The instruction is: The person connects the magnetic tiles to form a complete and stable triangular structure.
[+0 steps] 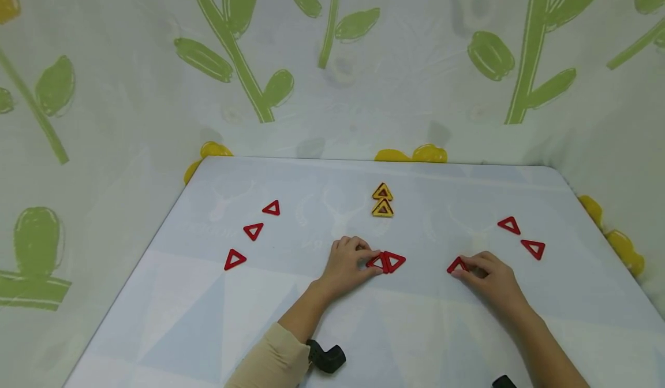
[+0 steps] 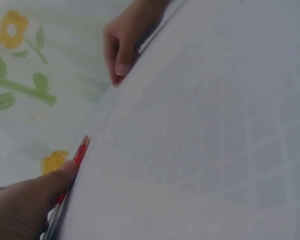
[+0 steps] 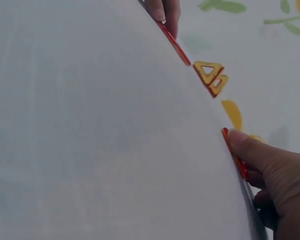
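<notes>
Two red triangle frames lie side by side near the middle of the table in the head view. My left hand (image 1: 348, 264) pinches the left red triangle (image 1: 385, 262) between thumb and fingers. Its neighbour, another red triangle (image 1: 398, 266), sits right against its edge. Farther right, my right hand (image 1: 490, 275) grips a separate red triangle (image 1: 454, 264) by its right side, close over the tabletop. In the right wrist view the thumb presses on this red triangle (image 3: 234, 152), seen nearly edge-on. The fingertips behind it are partly hidden.
Two yellow triangles (image 1: 383, 213) with dark inner edges stand one behind the other, beyond the hands. Three red triangles (image 1: 228, 260) are spread along the left of the pale table (image 1: 182, 301). Two more red triangles (image 1: 533, 242) lie at the right. A leaf-patterned wall (image 1: 395, 93) rises behind.
</notes>
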A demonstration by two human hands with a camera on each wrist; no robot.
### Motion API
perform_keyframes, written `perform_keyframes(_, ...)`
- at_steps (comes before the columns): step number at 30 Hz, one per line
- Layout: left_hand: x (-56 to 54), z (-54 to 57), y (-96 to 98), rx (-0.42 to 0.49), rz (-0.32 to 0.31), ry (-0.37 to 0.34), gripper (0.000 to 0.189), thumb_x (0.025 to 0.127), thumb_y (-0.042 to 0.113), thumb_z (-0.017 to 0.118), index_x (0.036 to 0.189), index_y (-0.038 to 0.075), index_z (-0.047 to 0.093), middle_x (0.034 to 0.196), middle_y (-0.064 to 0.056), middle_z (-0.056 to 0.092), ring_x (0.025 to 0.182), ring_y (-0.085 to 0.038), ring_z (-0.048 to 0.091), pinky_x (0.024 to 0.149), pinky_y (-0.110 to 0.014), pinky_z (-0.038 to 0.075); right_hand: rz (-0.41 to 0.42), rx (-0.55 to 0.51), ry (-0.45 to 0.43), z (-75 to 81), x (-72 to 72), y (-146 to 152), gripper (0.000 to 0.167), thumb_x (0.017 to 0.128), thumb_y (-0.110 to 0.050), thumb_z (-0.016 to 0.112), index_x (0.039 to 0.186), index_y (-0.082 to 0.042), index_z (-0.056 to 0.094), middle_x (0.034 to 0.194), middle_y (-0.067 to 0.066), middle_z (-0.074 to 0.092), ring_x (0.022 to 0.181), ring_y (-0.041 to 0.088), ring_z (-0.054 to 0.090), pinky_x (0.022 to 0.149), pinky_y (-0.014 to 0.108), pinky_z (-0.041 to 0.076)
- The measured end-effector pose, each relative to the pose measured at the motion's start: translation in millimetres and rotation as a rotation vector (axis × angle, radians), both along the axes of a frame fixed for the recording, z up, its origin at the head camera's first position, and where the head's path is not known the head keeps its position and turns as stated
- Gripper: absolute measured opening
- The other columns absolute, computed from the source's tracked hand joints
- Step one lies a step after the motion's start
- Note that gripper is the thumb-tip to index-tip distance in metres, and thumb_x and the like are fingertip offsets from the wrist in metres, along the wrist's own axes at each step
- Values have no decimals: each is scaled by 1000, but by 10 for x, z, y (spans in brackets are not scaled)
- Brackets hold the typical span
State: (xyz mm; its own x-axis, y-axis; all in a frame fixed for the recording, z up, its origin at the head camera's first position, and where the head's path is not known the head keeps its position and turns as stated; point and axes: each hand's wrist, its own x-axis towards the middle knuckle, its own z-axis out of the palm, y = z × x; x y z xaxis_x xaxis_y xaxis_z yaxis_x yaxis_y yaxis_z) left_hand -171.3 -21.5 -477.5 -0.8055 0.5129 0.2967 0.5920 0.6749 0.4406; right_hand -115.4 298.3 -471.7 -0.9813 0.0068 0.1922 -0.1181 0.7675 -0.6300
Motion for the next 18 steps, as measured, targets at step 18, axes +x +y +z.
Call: perform_keyframes(18,-1,5,-5,6,-3,16,33,83,38,70,113,24,70,103,3,56,98,-15,46,87,-37,35,78,9,109,-82,-61,-304,32,73,-19,81,100,-4,73,84,-5,58,72,3,44,58,16,40)
